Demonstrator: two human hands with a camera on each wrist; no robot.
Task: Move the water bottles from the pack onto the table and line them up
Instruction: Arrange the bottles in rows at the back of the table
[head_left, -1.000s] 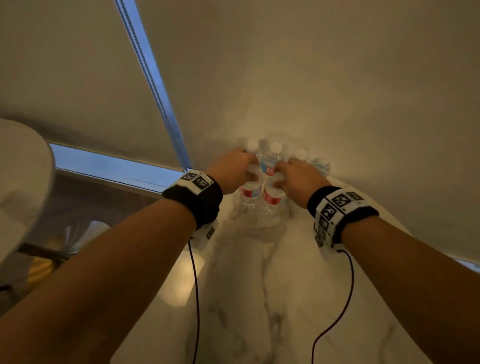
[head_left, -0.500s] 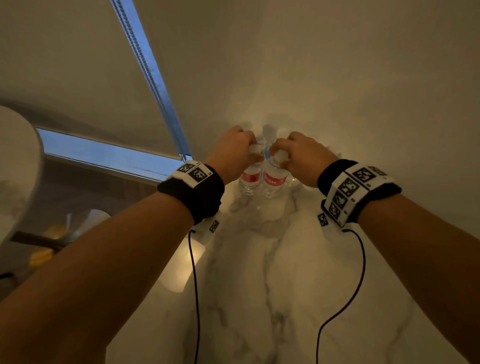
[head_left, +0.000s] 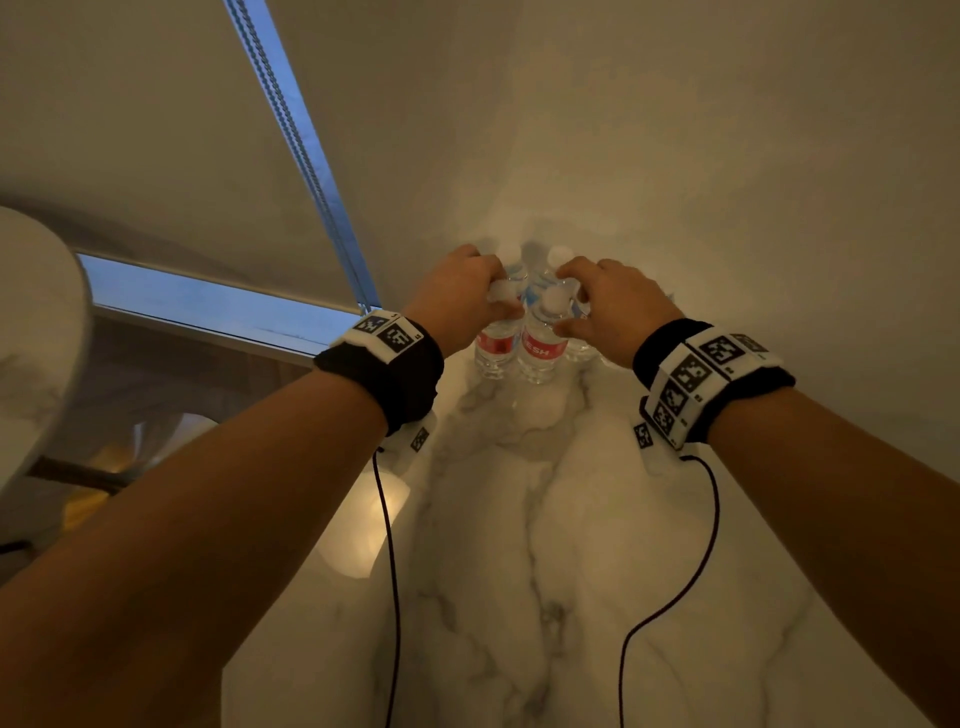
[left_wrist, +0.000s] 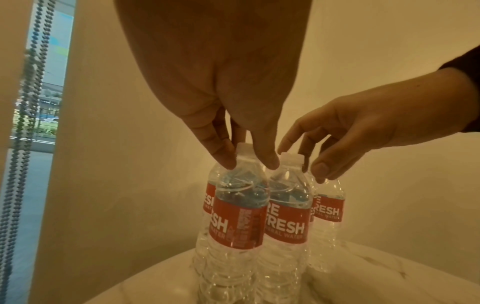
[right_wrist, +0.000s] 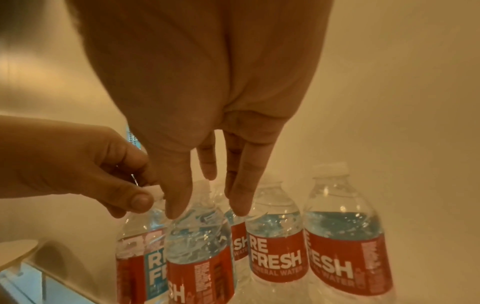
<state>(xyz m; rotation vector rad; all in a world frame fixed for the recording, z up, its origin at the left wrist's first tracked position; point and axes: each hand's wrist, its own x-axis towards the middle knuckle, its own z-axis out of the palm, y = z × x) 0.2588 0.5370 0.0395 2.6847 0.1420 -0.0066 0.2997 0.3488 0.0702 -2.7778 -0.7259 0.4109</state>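
the water bottles (head_left: 524, 332) stand upright in a tight cluster at the far end of the marble counter (head_left: 519, 545), close to the wall, clear plastic w/ red "refresh" labels and white caps; thin clear wrap shows crinkled over the tops of a few in the right wrist view. left hand (head_left: 460, 301) comes down from above, thumb and fingers curled round the neck of the front-left bottle (left_wrist: 237, 205), pinching just under the cap. right hand (head_left: 615, 312) hangs over the bottle beside it (left_wrist: 287, 207), fingers pointing down, thumb and fingertips touching the shoulders of the bottles; can't tell if it really grips one or just rests there. one bottle (right_wrist: 348, 242) stands at the right of the group, apart from both hands. both wrists wear black bands w/ square b/w markers, thin cables trailing down over the counter. left of the group a beaded blind cord (head_left: 301, 150) hangs by a window strip.
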